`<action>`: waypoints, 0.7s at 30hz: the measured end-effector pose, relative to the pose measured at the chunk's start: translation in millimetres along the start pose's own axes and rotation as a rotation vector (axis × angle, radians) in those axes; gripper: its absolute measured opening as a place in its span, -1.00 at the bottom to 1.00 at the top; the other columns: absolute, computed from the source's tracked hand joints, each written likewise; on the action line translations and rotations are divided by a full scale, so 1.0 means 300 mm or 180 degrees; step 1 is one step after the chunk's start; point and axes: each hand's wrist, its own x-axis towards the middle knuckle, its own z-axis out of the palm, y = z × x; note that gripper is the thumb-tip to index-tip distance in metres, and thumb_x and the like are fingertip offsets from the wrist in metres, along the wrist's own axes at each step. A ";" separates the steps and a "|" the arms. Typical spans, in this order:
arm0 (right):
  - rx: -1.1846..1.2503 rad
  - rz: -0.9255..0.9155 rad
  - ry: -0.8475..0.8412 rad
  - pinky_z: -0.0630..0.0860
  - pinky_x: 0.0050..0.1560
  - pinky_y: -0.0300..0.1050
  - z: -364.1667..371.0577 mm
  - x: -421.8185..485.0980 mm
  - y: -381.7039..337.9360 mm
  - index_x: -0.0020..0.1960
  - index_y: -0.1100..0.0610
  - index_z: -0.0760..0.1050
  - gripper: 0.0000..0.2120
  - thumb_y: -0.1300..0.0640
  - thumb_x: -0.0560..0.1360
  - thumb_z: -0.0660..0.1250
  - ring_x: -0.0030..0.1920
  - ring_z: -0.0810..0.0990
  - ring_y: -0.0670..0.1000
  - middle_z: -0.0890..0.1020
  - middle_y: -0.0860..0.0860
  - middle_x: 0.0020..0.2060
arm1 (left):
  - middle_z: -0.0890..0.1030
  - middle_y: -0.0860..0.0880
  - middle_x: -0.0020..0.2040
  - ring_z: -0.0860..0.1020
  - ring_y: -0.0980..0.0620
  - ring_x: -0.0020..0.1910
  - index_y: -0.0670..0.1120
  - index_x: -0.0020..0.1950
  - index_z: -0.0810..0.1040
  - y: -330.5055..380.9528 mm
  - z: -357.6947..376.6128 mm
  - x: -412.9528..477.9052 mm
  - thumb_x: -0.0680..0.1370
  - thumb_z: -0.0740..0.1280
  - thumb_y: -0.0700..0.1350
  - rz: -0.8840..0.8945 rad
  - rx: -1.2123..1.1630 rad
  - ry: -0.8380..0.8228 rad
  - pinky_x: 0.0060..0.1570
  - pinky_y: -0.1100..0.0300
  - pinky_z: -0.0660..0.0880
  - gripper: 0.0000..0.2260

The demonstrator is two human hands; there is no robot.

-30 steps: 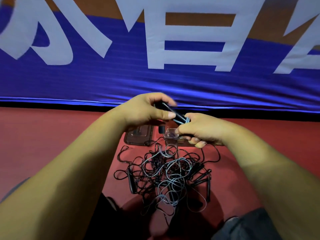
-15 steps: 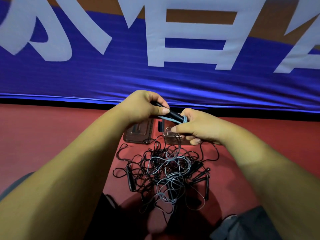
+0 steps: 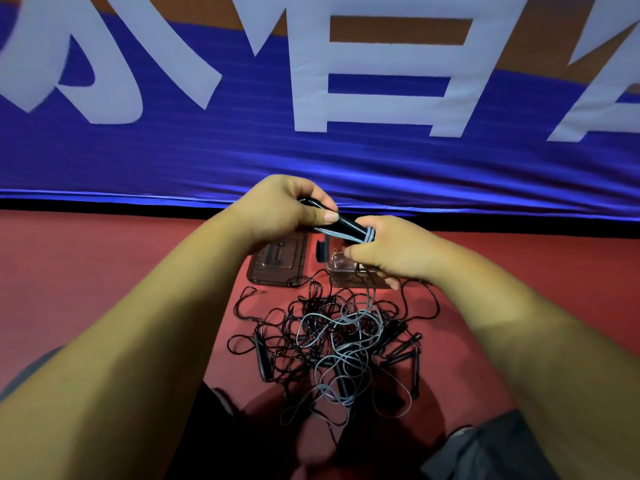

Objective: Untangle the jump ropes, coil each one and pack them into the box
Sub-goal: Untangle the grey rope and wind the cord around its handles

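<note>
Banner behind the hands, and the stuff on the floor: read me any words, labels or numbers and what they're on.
Banner: big white characters, cropped by the top edge; none readable whole.
Lid, box, rope handles: no text visible.

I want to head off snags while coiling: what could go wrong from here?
1. The grey rope wrapped round the black handle trails into the tangle of black ropes; pulling more in may tighten knots or drag them along.
2. The turns sit near the handle's end beside the right hand; they could slip off if the left hand loosens.
</note>
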 end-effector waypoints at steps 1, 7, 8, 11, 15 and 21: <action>0.0042 0.0035 -0.0011 0.47 -0.39 -0.08 -0.004 0.005 0.009 0.01 0.08 0.51 -0.89 0.08 0.58 0.42 -0.56 0.51 0.12 0.55 0.06 -0.47 | 0.73 -0.07 -0.05 0.69 0.06 -0.12 -0.06 0.10 0.72 -0.001 0.006 0.003 0.51 0.57 -0.15 0.0014 -0.0086 0.0034 -0.01 0.21 0.62 -0.82; 0.1167 0.0153 0.0041 0.42 -0.49 -0.11 -0.028 0.007 0.032 0.19 0.13 0.56 -0.85 0.16 0.63 0.40 -0.52 0.33 0.00 0.45 0.02 -0.40 | 0.68 -0.12 0.25 0.69 0.02 0.19 -0.18 0.54 0.28 -0.064 0.003 0.026 0.42 0.64 -0.02 -0.0547 -0.0787 -0.0703 0.18 0.14 0.60 -0.17; 0.1401 0.0149 0.0050 0.38 -0.53 -0.16 -0.034 0.000 0.025 0.20 0.16 0.56 -0.86 0.20 0.65 0.38 -0.52 0.28 -0.03 0.41 0.01 -0.40 | 0.65 -0.09 0.32 0.66 0.06 0.24 -0.13 0.56 0.23 -0.077 0.014 0.023 0.46 0.61 -0.10 -0.0530 -0.0493 -0.0993 0.22 0.18 0.58 -0.20; 0.1884 0.0083 -0.0099 0.30 -0.57 -0.20 -0.051 -0.020 0.004 0.16 0.15 0.47 -0.91 0.22 0.67 0.34 -0.54 0.21 -0.06 0.37 0.01 -0.40 | 0.48 -0.09 0.52 0.48 0.05 0.46 -0.13 0.63 0.22 -0.102 0.078 0.018 0.55 0.42 -0.41 -0.0231 -0.0120 -0.1606 0.45 0.18 0.42 -0.29; 0.2134 0.0073 -0.0272 0.25 -0.59 -0.22 -0.067 -0.038 -0.016 0.13 0.12 0.43 -0.92 0.23 0.68 0.32 -0.56 0.18 -0.08 0.35 0.00 -0.42 | 0.68 -0.04 0.28 0.60 0.05 0.32 -0.10 0.36 0.63 -0.092 0.110 0.008 0.60 0.43 -0.26 0.0181 0.0401 -0.1787 0.41 0.22 0.43 -0.67; 0.2085 0.0064 -0.0337 0.27 -0.58 -0.22 -0.077 -0.052 -0.018 0.16 0.14 0.47 -0.91 0.21 0.68 0.34 -0.56 0.19 -0.08 0.34 -0.01 -0.42 | 0.76 -0.03 0.05 0.65 0.15 0.01 -0.12 0.13 0.74 -0.068 0.099 0.011 0.55 0.52 -0.19 0.0299 0.0632 -0.1427 0.18 0.32 0.53 -0.84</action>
